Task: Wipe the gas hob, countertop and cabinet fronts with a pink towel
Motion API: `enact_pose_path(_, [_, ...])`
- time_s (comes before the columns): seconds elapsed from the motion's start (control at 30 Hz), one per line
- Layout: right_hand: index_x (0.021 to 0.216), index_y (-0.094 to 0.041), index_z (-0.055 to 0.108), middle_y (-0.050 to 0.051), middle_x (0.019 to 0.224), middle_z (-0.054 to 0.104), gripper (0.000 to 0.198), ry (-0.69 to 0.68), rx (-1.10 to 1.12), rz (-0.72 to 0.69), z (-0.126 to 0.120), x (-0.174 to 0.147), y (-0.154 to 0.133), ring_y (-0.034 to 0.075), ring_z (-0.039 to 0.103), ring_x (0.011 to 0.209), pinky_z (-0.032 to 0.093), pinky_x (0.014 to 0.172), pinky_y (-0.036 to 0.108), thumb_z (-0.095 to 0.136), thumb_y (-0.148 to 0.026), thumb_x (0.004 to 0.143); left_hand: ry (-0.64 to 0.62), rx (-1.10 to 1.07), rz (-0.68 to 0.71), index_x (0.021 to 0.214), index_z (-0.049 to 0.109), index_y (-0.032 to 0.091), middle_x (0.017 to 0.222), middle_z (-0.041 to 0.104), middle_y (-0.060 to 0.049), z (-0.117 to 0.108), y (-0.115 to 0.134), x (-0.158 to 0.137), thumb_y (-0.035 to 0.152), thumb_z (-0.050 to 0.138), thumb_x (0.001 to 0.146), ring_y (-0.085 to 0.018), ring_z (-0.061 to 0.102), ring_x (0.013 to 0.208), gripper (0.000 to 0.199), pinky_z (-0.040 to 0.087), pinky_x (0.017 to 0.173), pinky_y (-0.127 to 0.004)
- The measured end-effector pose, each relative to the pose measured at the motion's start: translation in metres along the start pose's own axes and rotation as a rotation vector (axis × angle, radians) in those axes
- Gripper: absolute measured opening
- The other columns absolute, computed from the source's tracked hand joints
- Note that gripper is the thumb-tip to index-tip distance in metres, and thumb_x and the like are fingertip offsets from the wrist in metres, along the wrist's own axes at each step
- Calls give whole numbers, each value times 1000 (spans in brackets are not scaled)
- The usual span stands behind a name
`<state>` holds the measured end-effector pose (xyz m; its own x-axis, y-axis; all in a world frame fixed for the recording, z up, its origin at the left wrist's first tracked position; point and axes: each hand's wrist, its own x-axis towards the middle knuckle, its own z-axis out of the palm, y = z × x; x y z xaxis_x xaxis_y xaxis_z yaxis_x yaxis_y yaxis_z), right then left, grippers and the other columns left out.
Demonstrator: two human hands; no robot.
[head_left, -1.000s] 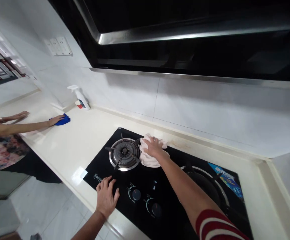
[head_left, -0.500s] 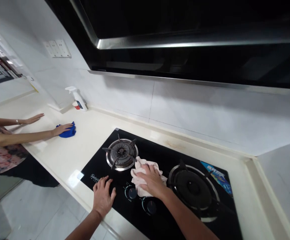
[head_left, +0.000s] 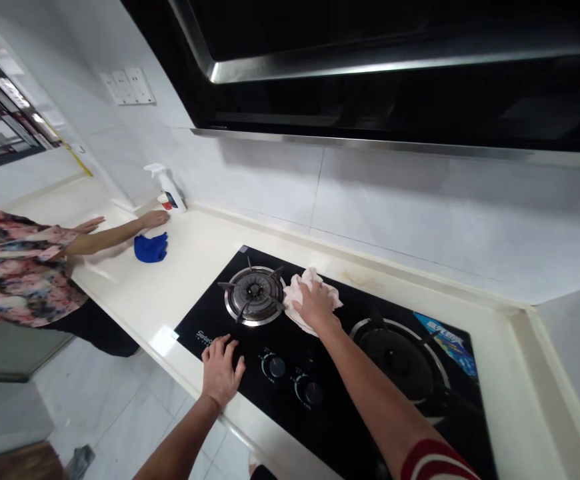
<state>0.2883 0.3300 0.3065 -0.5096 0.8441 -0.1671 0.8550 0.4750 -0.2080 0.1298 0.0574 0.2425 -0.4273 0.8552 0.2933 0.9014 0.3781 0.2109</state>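
My right hand [head_left: 319, 308] presses a crumpled pale pink cloth [head_left: 297, 299] onto the black glass gas stove [head_left: 335, 433], between its two burners and towards the back edge. Its fingers are bent over the cloth. At the stove's front left edge, my left hand [head_left: 221, 368] rests with fingers spread and holds nothing. Close to it on the right are two control knobs [head_left: 276, 365]. The left burner [head_left: 255, 291] has a metal ring and pan supports; the right burner [head_left: 395, 360] is partly covered by my right forearm.
A co-worker in a floral top [head_left: 25, 267] stands at left, one hand by a paper cup [head_left: 164, 200] and a white spray bottle [head_left: 173, 193]. A blue cloth [head_left: 151, 248] lies on the counter [head_left: 195, 233]. Low overhead hangs a black range hood [head_left: 370, 107].
My right hand has pushed the pink cloth away from the knobs towards the stove's back edge. The co-worker's hand has left the blue cloth and reached to the cup. My left hand stays put.
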Motion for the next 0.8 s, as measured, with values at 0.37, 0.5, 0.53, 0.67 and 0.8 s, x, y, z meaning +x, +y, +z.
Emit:
enact_pose_path(0.37, [134,-42,62,5,148,44,50,-160,59,-381,23,-100,12,34,40,132,34,106,51,69,-36,85,3,-27,-15,120,67,19,132,63,-16,-3,4,0,33,56,94,-34,53,128,32,40,105,-54])
enact_pose_path(0.5, [145,-42,54,7,149,44,64,-132,17,-349,26,-98,10,37,40,132,36,106,53,70,-33,83,8,-31,-25,120,67,20,132,62,-14,-4,7,-1,32,58,93,-33,53,128,31,40,106,-54])
enact_pose_path(0.53, [146,-40,54,8,148,45,65,-106,17,-345,28,-99,11,36,42,130,37,107,52,69,-31,83,8,-30,-29,120,67,20,131,62,-14,-4,7,-2,32,58,92,-33,53,128,31,40,106,-54])
enact_pose_path(0.67, [146,-36,55,9,146,48,66,-22,62,-330,40,-110,29,31,50,127,40,107,45,61,-18,83,-2,-35,-37,120,66,20,130,62,-14,-6,9,-4,31,60,91,-33,53,127,31,40,106,-54])
enact_pose_path(0.8, [142,-38,59,6,145,54,63,29,147,-303,54,-124,50,28,57,125,46,103,42,53,-17,83,3,-48,-44,121,65,20,132,61,-15,-7,11,-5,29,60,91,-33,52,127,32,39,107,-56])
